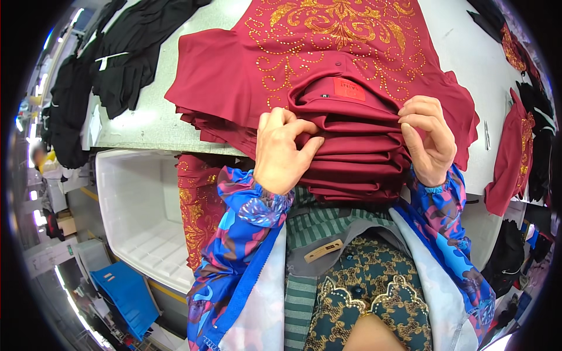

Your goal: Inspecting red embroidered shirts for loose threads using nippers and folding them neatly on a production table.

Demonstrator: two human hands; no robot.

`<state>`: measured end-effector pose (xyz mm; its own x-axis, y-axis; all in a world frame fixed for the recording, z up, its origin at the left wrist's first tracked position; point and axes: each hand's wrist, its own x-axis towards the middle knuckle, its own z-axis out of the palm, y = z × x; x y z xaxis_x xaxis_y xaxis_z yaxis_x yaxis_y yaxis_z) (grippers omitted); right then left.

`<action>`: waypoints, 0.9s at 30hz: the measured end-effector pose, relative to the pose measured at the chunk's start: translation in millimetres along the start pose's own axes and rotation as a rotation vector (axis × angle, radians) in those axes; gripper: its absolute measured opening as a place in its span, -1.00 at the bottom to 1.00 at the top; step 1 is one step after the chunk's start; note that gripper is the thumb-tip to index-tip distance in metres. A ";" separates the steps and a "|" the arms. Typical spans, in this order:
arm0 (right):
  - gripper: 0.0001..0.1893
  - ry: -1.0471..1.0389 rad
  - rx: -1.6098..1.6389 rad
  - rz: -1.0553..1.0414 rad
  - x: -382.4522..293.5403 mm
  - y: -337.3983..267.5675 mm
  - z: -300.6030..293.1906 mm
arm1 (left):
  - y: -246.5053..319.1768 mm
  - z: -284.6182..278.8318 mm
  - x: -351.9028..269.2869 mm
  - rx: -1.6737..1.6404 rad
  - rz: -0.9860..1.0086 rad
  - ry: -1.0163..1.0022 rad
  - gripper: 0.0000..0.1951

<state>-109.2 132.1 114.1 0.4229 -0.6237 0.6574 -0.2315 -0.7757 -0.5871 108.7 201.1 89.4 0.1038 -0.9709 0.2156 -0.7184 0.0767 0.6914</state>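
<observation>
Before me lies a stack of dark red short-sleeved shirts (210, 79), their necklines piled in folds (360, 153) over the table's near edge. Gold ornament covers the top shirt's front. Its collar (373, 109) bears a red neck label (349, 89) and a small size tag. My left hand (283, 147) pinches a fold at the collar's left side between thumb and forefinger. At the collar's right edge, my right hand (426, 136) grips the fabric with thumb and fingertips. Both hands are in patterned blue sleeves.
A light tabletop (171, 131) carries black garments (131, 57) at left. A small metal tool (487, 135) lies right of the stack. Another red garment (511, 162) hangs at the right edge. Below left stand a white plastic bin (145, 219) and a blue container (125, 298).
</observation>
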 end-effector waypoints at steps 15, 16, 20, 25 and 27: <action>-0.93 0.158 0.067 0.367 -58.2 30.9 -31.0 | -64.1 -48.7 -47.0 -1.044 -0.002 -0.379 -0.94; -0.93 0.162 0.097 0.400 -58.4 33.5 -32.0 | -66.5 -49.0 -48.2 -0.841 -0.149 -0.358 -0.99; -0.82 0.048 0.078 0.412 -36.8 32.1 -30.3 | -45.7 -22.4 -19.8 -0.780 -0.203 0.130 -0.84; -0.63 -0.249 0.050 0.416 -7.3 17.2 -10.0 | -13.7 -11.7 14.1 -0.237 0.122 0.063 -0.71; -0.66 -0.267 0.075 0.379 -9.5 20.3 -0.8 | -25.9 -6.2 15.3 -0.011 0.220 0.072 -0.75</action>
<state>-118.6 122.2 96.3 0.5339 -0.8073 0.2514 -0.3535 -0.4832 -0.8010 133.2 185.7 79.0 -0.0054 -0.9120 0.4102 -0.7218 0.2875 0.6296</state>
